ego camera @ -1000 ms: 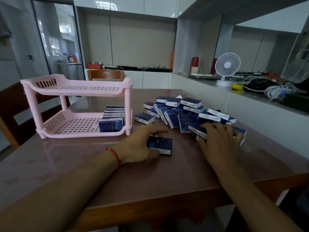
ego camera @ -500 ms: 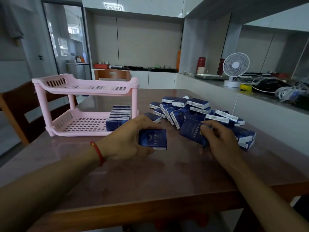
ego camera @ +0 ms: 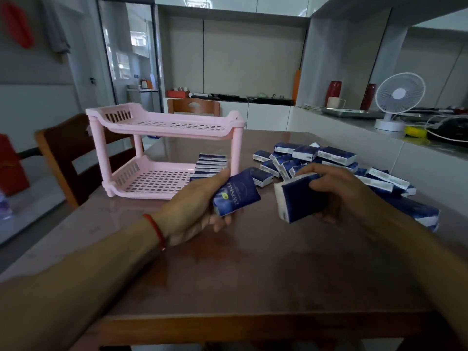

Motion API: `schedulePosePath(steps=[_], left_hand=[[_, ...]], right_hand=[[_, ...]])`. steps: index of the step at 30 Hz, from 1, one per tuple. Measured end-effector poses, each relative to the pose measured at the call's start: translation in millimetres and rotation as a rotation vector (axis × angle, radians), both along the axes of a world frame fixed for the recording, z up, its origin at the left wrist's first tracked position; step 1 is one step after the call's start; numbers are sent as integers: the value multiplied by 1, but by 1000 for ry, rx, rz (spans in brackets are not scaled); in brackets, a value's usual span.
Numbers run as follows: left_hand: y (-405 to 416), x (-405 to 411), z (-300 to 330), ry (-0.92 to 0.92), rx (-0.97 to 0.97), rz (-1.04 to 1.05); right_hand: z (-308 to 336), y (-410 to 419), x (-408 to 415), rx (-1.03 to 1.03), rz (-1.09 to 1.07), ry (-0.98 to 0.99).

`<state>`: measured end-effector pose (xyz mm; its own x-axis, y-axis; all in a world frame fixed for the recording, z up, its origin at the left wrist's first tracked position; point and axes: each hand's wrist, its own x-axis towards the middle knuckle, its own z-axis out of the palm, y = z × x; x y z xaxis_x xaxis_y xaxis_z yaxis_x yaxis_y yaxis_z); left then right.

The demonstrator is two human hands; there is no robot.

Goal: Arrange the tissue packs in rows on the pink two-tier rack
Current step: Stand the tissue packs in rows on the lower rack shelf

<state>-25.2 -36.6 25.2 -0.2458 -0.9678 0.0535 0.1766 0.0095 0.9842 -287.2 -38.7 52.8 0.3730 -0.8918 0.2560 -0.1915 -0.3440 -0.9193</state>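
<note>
It was a home kitchen-dining room. A wooden dining table (ego camera: pixel 253 287) and chairs (ego camera: pixel 63 158) stood before white cabinets (ego camera: pixel 266 117), and a counter (ego camera: pixel 417 153) held a desk fan (ego camera: pixel 397 97).

Both forearms reach forward over the table, left hand (ego camera: pixel 195 206) and right hand (ego camera: pixel 339 196) each curled closed.

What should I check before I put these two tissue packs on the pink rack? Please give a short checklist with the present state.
1. Left hand has a firm grip on its tissue pack: ok.
2. Right hand holds its tissue pack: ok.
3. Lower tier has free space left of the row of packs: ok.
4. Upper tier free: ok.
5. Row stands straight: cannot tell, the left hand hides its front.
</note>
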Motion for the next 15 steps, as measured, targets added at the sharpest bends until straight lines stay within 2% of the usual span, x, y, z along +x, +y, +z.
schedulePosePath(steps=[5,10,15], left_hand=[[2,29,9,-393,-246,122],[-2,48,20,-524,-319,72],[-5,49,19,-565,-317,47]], right_hand=[[16,-28,42,-50,92,53],[9,-36,72,-74,233,134],[-16,-32,82,-143,289,122]])
